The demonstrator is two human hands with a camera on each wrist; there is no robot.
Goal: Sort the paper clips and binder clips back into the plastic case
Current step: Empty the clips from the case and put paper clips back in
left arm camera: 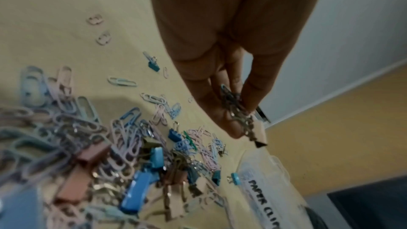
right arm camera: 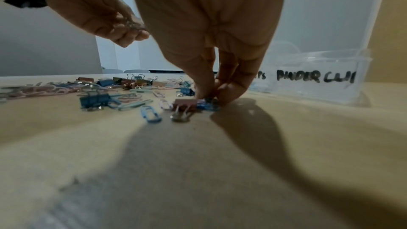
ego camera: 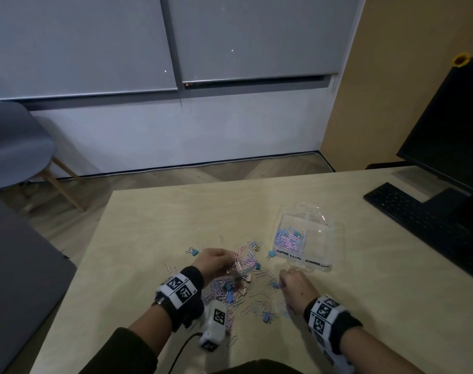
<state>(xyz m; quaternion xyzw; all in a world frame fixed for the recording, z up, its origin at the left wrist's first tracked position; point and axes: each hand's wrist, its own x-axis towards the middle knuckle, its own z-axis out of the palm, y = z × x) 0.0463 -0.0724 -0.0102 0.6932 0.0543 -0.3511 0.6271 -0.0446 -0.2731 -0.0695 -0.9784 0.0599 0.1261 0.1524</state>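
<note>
Looking down, I see the pale wooden surface (ego camera: 154, 211) carrying the clear plastic case (ego camera: 327, 240) beside scattered pastel clips (ego camera: 253, 286). My left hand (ego camera: 215, 261) pinches a clip bunch (left arm camera: 235, 109) above them; my right hand (ego camera: 297, 288) pinches a small blue binder clip (right arm camera: 206, 105) on the surface.

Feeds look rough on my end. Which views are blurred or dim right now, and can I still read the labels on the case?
Head view: dim room, straight lines bowed, left hand slightly smeared, plastic case labels faint. Left wrist view: near pile of clips out of focus, "PAPER" readable. Right wrist view: sharpest, right hand casts a long shadow on the table; the binder label reads, its end cut off.
</note>
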